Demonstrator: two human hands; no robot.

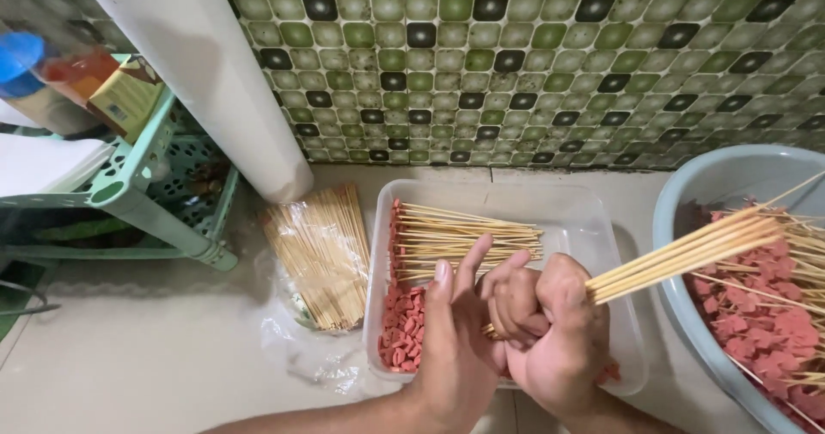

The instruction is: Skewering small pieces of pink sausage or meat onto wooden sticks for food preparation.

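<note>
Both hands (516, 331) clasp a bundle of bamboo skewers (687, 253) above a clear plastic tray (593, 219).

Pale wood skewers (687, 253), pink-red meat bits (402, 327), green-black-white mosaic wall (533, 64)
</note>
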